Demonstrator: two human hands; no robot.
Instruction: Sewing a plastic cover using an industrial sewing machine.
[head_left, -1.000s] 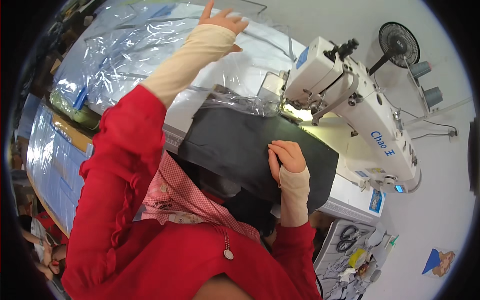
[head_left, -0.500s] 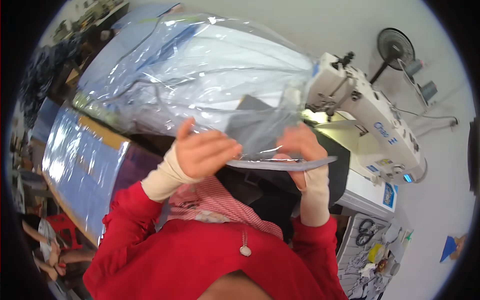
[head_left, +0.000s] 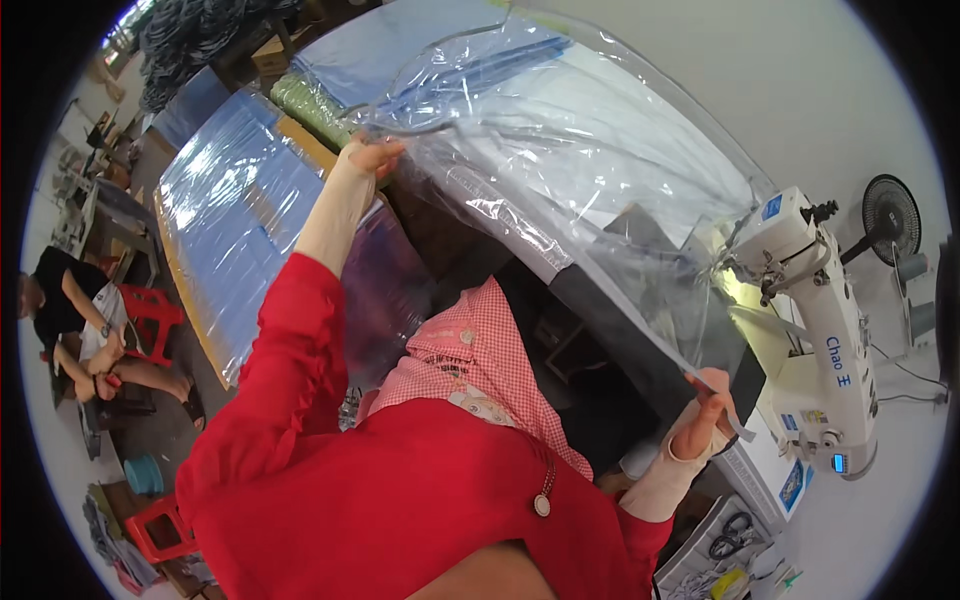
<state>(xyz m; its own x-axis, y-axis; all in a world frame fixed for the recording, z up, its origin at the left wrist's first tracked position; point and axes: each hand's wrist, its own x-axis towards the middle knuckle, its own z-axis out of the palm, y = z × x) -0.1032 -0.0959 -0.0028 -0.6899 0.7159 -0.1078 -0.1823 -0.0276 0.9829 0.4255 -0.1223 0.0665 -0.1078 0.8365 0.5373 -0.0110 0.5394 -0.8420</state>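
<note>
A large clear plastic sheet (head_left: 520, 180) with a pale grey edging strip (head_left: 640, 305) lies over the sewing table, its edge drawn out slantwise between my hands. At the far left end, my left hand (head_left: 376, 157) closes on the sheet's edge with its arm stretched out. Low at the right, my right hand (head_left: 703, 415) pinches the strip between thumb and fingers, and the strip's loose tail hangs past them. Near the head of the white sewing machine (head_left: 835, 340) the plastic bunches into folds. The needle area is partly hidden by the machine and the plastic.
Left of me stands a table with stacked bluish plastic sheets (head_left: 225, 200). A small fan (head_left: 890, 215) and grey thread cones (head_left: 912, 268) are behind the machine. Black scissors (head_left: 733, 535) lie in a tray at lower right. Another person sits near a red stool (head_left: 150, 315).
My hands have moved far apart, the left one out to the far left and the right one down and right. The sheet's edge is now stretched between them. The view has turned.
</note>
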